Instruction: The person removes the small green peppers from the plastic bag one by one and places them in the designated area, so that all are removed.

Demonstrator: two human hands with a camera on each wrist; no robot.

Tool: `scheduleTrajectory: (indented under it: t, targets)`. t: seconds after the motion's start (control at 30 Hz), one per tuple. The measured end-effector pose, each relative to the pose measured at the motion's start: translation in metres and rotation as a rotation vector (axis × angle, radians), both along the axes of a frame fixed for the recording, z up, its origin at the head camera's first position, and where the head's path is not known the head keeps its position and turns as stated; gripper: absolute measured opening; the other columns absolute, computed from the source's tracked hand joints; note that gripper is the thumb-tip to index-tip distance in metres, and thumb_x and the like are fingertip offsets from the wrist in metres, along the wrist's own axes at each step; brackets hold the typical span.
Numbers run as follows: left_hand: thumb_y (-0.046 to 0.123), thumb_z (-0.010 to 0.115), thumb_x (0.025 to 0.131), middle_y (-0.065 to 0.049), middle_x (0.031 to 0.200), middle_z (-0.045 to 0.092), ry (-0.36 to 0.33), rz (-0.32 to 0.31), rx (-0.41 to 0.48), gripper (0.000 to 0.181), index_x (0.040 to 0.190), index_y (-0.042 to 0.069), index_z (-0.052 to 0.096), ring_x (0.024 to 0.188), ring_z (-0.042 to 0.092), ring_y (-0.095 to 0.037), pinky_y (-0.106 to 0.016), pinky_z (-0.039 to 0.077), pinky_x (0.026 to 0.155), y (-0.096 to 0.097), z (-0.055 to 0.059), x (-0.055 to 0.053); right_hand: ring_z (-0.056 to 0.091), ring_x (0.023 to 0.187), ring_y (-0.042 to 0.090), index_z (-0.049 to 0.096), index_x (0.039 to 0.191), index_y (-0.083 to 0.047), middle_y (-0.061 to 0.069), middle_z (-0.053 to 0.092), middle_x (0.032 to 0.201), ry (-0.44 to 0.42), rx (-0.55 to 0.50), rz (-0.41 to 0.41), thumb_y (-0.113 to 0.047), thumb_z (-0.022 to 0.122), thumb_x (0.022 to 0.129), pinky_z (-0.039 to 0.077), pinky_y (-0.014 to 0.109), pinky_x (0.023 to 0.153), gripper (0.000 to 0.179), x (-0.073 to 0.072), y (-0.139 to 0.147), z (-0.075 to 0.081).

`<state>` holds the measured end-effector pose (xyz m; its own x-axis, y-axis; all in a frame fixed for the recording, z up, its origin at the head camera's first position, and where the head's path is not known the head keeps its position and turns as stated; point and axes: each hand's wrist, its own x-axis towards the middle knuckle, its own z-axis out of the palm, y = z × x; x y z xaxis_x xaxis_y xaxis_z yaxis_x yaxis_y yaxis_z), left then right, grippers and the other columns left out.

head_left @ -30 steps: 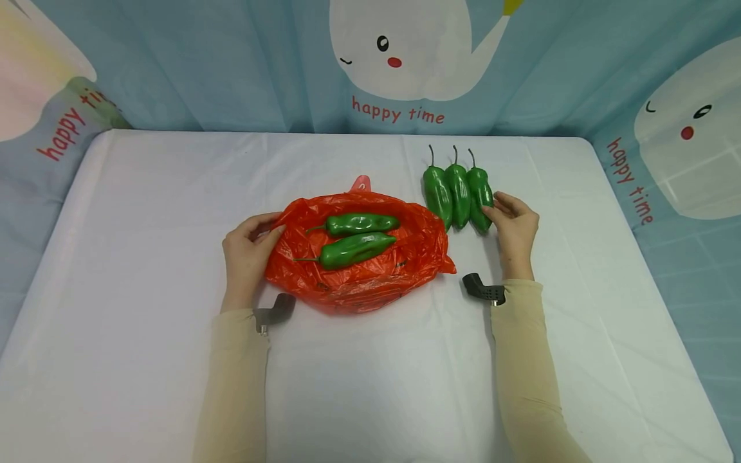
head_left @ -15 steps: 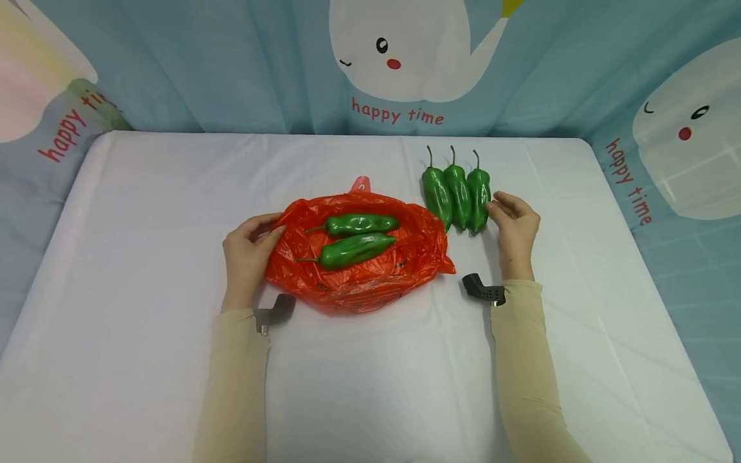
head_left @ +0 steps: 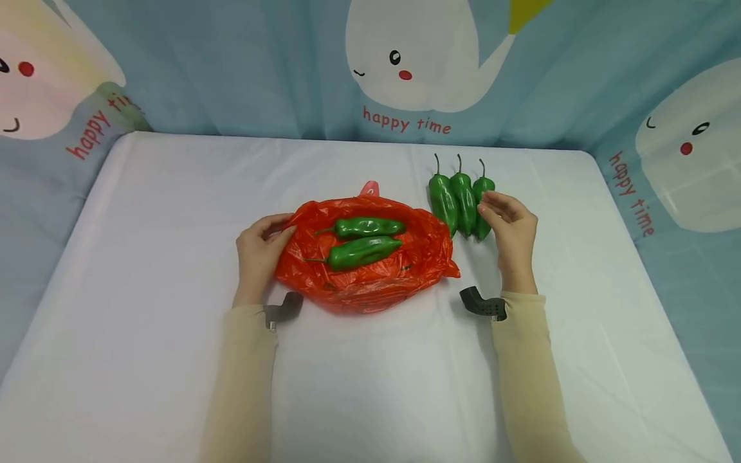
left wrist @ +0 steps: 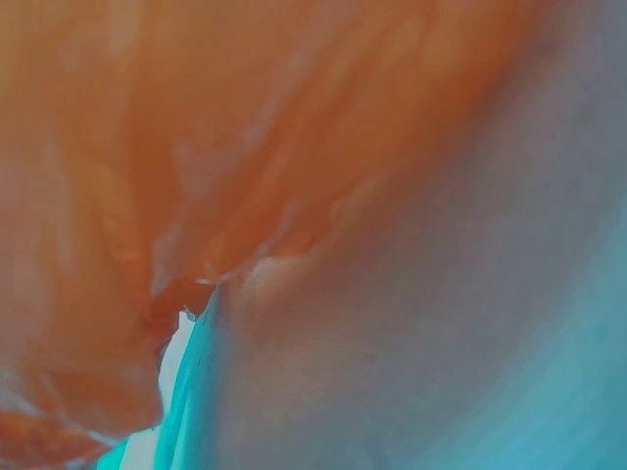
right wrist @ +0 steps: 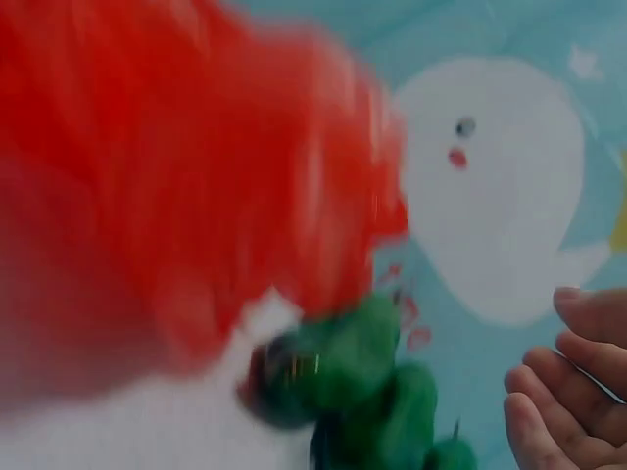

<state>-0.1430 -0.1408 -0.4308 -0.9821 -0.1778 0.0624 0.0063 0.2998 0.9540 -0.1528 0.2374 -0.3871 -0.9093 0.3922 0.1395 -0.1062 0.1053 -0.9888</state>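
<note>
A red plastic bag (head_left: 359, 292) lies spread with its mouth up, and two green chili peppers (head_left: 363, 252) rest inside it, stems to the left. My left hand (head_left: 256, 257) pinches the bag's left rim; in the left wrist view the bag (left wrist: 147, 147) fills much of the picture, blurred. Three more green peppers (head_left: 442, 198) lie side by side beyond the bag's right end, stems pointing away. Over the rightmost pepper (head_left: 483, 184) my right hand (head_left: 515, 235) hovers, partly covering it. In the right wrist view this hand's loosely bent fingers (right wrist: 554, 411) hold nothing.
All of it lies on a white-covered table (head_left: 370, 386). A blue curtain (head_left: 260, 71) with whale prints hangs along the back and sides. Each wrist carries a small black camera mount, such as the right one (head_left: 483, 304).
My right hand first touched the rightmost pepper, which shifted upright beside the others; the hand then drew off it and moved slightly left above it. The head view shifted a little.
</note>
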Motion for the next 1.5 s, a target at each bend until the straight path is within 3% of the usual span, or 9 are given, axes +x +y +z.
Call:
scheduleTrajectory:
  t: [0.27, 0.47, 0.83, 1.07, 1.3, 1.5]
  targets:
    - [0.01, 0.068, 0.088, -0.013, 0.111, 0.066, 0.014, -0.008, -0.002, 0.026, 0.112, 0.002, 0.068, 0.099, 0.065, -0.022, -0.02, 0.052, 0.083, 0.001, -0.001, -0.003, 0.064, 0.092, 0.015, 0.067, 0.109, 0.004, 0.004, 0.069, 0.101, 0.039, 0.03, 0.172, 0.001, 0.069, 0.083, 0.052, 0.02, 0.082, 0.026, 0.009, -0.024, 0.012]
    - [0.01, 0.068, 0.087, -0.013, 0.11, 0.066, 0.027, -0.018, 0.005, 0.026, 0.112, 0.001, 0.068, 0.097, 0.065, -0.022, -0.021, 0.053, 0.082, 0.001, 0.0, -0.003, 0.063, 0.096, 0.017, 0.063, 0.113, 0.007, 0.007, 0.068, 0.107, -0.006, 0.118, 0.333, -0.003, 0.067, 0.086, 0.052, 0.018, 0.08, 0.029, 0.013, -0.043, 0.017]
    - [0.012, 0.068, 0.087, -0.012, 0.109, 0.067, 0.025, -0.022, 0.01, 0.027, 0.112, 0.002, 0.068, 0.097, 0.065, -0.02, -0.021, 0.053, 0.083, 0.0, -0.002, -0.003, 0.059, 0.104, 0.037, 0.062, 0.115, 0.008, 0.028, 0.06, 0.115, -0.068, 0.137, 0.568, 0.002, 0.066, 0.085, 0.053, 0.027, 0.087, 0.031, 0.015, -0.074, 0.019]
    - [0.011, 0.068, 0.088, -0.013, 0.111, 0.066, 0.01, -0.015, 0.014, 0.027, 0.113, 0.002, 0.068, 0.098, 0.065, -0.021, -0.021, 0.053, 0.084, 0.0, 0.002, -0.001, 0.065, 0.095, 0.022, 0.063, 0.114, 0.005, 0.022, 0.062, 0.114, -0.111, 0.182, 0.656, 0.002, 0.065, 0.086, 0.054, 0.029, 0.085, 0.029, 0.014, -0.088, 0.015]
    - [0.011, 0.068, 0.087, -0.013, 0.11, 0.066, 0.006, -0.013, 0.023, 0.027, 0.113, 0.002, 0.068, 0.099, 0.065, -0.022, -0.021, 0.052, 0.085, -0.001, 0.002, 0.0, 0.064, 0.095, 0.023, 0.065, 0.11, 0.004, 0.017, 0.065, 0.11, -0.151, 0.29, 0.708, -0.001, 0.069, 0.084, 0.054, 0.031, 0.084, 0.027, 0.009, -0.098, 0.008]
    - [0.011, 0.069, 0.086, -0.012, 0.111, 0.066, 0.001, -0.018, 0.044, 0.028, 0.113, 0.003, 0.068, 0.099, 0.064, -0.022, -0.02, 0.052, 0.084, -0.001, 0.003, 0.0, 0.064, 0.096, 0.022, 0.067, 0.11, 0.001, 0.013, 0.067, 0.108, -0.132, 0.39, 0.759, -0.003, 0.071, 0.083, 0.053, 0.035, 0.085, 0.028, 0.005, -0.104, 0.0]
